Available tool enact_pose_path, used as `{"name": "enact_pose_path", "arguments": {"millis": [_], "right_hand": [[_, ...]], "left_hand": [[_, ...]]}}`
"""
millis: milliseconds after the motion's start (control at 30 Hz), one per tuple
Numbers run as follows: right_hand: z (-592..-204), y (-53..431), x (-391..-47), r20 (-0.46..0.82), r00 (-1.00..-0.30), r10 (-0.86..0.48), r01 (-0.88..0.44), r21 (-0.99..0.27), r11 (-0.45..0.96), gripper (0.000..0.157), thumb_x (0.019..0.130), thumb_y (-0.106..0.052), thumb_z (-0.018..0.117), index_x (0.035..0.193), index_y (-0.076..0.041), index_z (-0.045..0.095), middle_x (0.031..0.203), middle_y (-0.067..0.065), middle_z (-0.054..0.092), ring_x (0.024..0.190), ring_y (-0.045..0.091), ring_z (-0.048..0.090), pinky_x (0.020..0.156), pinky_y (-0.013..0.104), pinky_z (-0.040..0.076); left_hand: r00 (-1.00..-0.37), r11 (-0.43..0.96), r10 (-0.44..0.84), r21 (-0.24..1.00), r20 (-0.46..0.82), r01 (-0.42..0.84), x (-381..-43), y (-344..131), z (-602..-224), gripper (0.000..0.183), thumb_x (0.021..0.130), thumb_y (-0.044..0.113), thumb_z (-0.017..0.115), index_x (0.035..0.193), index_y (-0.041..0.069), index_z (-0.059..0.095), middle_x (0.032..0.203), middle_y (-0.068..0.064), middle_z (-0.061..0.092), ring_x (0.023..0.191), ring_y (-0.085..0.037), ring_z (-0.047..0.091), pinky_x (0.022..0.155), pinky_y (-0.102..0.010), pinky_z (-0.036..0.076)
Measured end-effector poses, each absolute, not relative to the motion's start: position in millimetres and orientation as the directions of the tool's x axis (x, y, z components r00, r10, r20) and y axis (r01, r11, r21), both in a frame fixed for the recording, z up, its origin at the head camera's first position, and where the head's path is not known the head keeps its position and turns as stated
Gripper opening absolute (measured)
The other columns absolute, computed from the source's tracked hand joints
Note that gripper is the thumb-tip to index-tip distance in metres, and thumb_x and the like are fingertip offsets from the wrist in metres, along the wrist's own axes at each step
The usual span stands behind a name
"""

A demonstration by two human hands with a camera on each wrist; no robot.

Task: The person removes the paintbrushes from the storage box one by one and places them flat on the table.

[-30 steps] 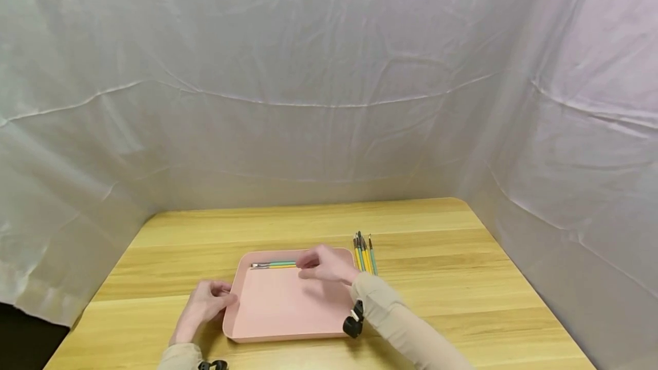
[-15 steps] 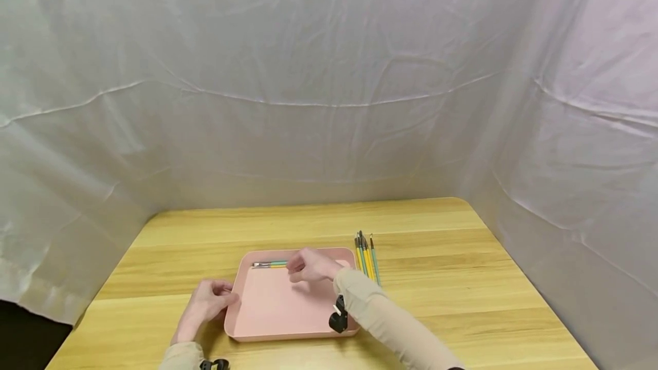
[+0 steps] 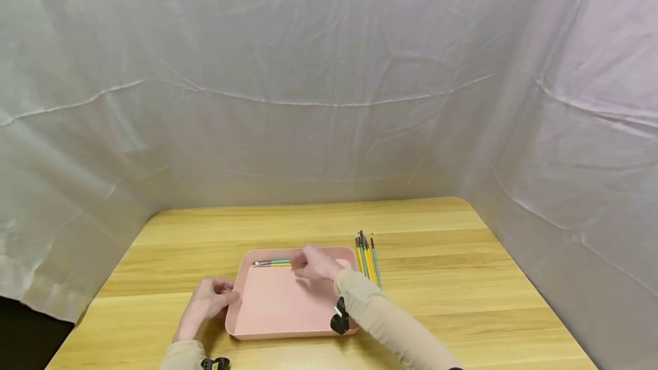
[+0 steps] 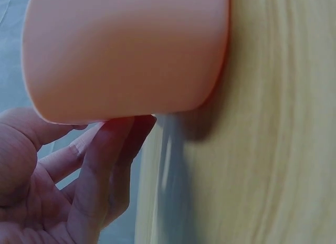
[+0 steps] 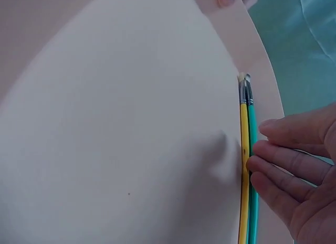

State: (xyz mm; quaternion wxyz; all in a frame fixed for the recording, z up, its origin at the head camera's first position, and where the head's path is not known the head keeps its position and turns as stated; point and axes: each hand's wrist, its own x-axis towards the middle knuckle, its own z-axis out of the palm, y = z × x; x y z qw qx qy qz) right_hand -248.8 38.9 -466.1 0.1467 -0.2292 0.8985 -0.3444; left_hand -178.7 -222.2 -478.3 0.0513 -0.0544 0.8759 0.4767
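Note:
A pink rectangular tray (image 3: 283,307) lies on the table. My left hand (image 3: 205,304) grips its left rim, thumb on top and fingers bent beneath the edge in the left wrist view. Inside the tray, a yellow paintbrush (image 5: 244,128) and a green paintbrush (image 5: 253,123) lie side by side along the far wall, bristles to the left. Over their handles is my right hand (image 3: 315,264), hiding the handle ends in the head view. Its fingertips (image 5: 254,162) are right at the green handle, fingers loosely extended and the thumb apart from them.
Several more paintbrushes (image 3: 367,258), with yellow and green handles, lie on the wooden table (image 3: 437,290) just right of the tray, bristles away from me. Grey fabric (image 3: 329,130) hangs behind the table and at both sides.
My right hand has moved left along the brushes, then slightly back to the right and farther away. The left hand has stayed on the tray's rim.

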Motion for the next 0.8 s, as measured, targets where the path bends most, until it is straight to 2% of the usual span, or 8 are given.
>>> {"name": "enact_pose_path", "arguments": {"millis": [267,467,700,800], "right_hand": [[-469.9,36.8,-252.2,-0.107,-0.864,-0.491,-0.310,-0.655,0.689,0.032,0.087,-0.003,0.071,0.120,-0.005,0.071,0.114,0.008,0.075,0.104,0.021,0.070,0.094,0.032,0.057],[-470.5,34.0,-253.8,-0.105,-0.872,-0.479,-0.320,-0.617,0.719,0.031,0.086,0.000,0.071,0.117,-0.005,0.073,0.113,0.008,0.076,0.102,0.019,0.070,0.091,0.028,0.058],[-469.9,32.0,-253.6,-0.057,-0.883,-0.466,-0.362,-0.550,0.752,0.039,0.079,0.014,0.063,0.110,-0.007,0.077,0.107,0.007,0.077,0.091,0.013,0.059,0.087,0.028,0.055],[-471.0,31.4,-253.5,-0.050,-0.885,-0.462,-0.364,-0.544,0.756,0.043,0.076,0.020,0.058,0.105,-0.006,0.077,0.102,0.006,0.076,0.089,0.011,0.060,0.086,0.028,0.056]], "left_hand": [[-0.990,0.552,-0.048,0.823,-0.133,-0.137,-179.5,-222.4,-479.3,0.029,0.077,0.002,0.069,0.102,-0.014,0.069,0.083,-0.012,0.073,0.074,-0.012,0.065,0.063,-0.023,0.055],[-0.987,0.520,-0.054,0.839,-0.154,-0.160,-179.2,-221.3,-480.3,0.030,0.078,0.000,0.069,0.103,-0.015,0.068,0.083,-0.011,0.073,0.074,-0.014,0.066,0.064,-0.028,0.059],[-0.985,0.511,-0.055,0.842,-0.166,-0.170,-179.5,-220.3,-480.6,0.031,0.078,0.000,0.068,0.104,-0.016,0.067,0.083,-0.010,0.072,0.076,-0.016,0.067,0.065,-0.032,0.061],[-0.984,0.510,-0.058,0.842,-0.170,-0.175,-179.6,-220.1,-481.1,0.031,0.078,0.001,0.068,0.104,-0.016,0.067,0.084,-0.010,0.072,0.076,-0.016,0.067,0.065,-0.031,0.061]]}}
